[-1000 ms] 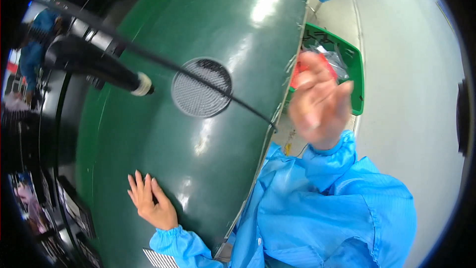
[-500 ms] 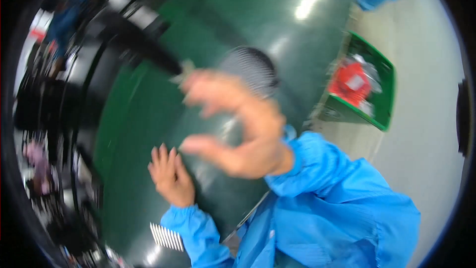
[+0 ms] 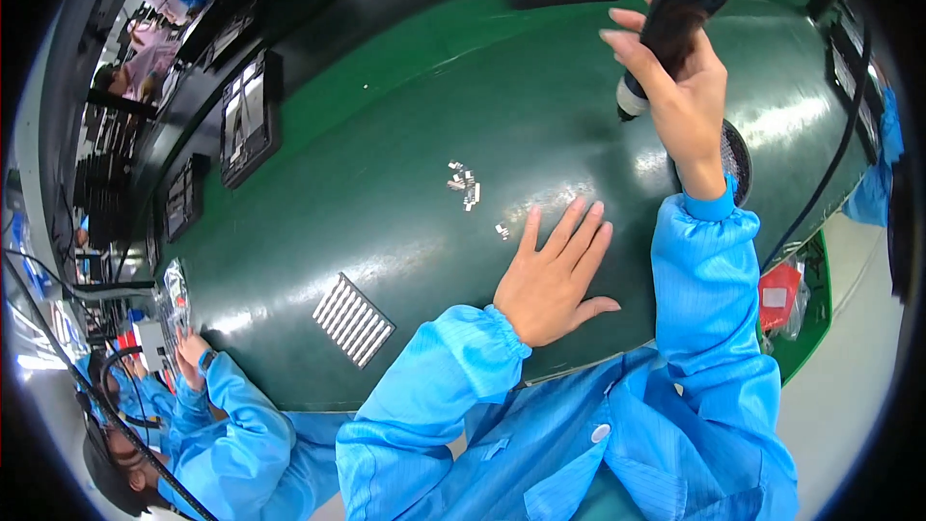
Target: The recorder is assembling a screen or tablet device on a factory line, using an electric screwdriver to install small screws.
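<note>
Swung up since half a second ago to upper right of frame: right hand [image 3: 680, 87], now clenched around black driver [image 3: 680, 0] hanging tip-down over green table [image 3: 386, 135]; left hand [image 3: 555, 275] flat, fingers spread, grasping nothing, just right of small metal parts [image 3: 465, 183] at centre. Best done by lowering tip straight and keeping parts steadied. Cut off by top edge: driver's upper end; too small to make out: kind of parts.

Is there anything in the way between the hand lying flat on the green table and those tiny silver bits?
Nothing visible. The left hand lies flat on the green mat, and only bare mat separates its fingers from the small metal pieces. The right hand holds the black electric screwdriver off to the right, not between them.
</note>
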`<state>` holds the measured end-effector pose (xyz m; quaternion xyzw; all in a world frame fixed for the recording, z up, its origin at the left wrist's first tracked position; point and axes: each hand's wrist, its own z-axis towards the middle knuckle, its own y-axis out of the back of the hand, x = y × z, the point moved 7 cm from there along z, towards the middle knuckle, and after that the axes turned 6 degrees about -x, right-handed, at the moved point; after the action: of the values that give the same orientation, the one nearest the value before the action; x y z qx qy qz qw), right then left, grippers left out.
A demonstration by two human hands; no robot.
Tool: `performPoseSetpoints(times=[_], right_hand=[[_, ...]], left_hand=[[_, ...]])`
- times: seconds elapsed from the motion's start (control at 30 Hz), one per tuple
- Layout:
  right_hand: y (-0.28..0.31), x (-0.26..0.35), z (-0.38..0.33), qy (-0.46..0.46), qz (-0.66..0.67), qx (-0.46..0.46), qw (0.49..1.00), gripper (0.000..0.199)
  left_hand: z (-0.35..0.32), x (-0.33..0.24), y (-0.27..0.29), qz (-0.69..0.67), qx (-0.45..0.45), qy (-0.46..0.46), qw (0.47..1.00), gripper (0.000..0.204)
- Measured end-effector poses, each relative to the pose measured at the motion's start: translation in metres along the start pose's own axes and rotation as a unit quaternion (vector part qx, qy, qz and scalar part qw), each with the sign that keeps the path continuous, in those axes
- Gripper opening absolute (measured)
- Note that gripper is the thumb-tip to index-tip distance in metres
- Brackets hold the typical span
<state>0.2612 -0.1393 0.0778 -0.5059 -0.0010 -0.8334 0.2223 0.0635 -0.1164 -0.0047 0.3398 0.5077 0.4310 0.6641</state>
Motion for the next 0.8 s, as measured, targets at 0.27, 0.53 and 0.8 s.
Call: performPoseSetpoints(times=[0.27,0.53,0.8], right_hand=[[0.021,-0.005,-0.018,-0.011,-0.155,0.032,0.987,0.036],[-0.003,0.003,-0.038,0.010,-0.088,0.101,0.991,0.031],[0.000,0.002,-0.037,-0.058,0.011,0.104,0.993,0.053]], left_hand=[[-0.003,0.074,0.029,0.089,-0.067,0.121,0.986,0.084],[-0.025,0.086,0.044,0.138,-0.104,0.202,0.964,0.084],[-0.157,0.077,0.075,0.209,-0.071,0.474,0.852,0.082]])
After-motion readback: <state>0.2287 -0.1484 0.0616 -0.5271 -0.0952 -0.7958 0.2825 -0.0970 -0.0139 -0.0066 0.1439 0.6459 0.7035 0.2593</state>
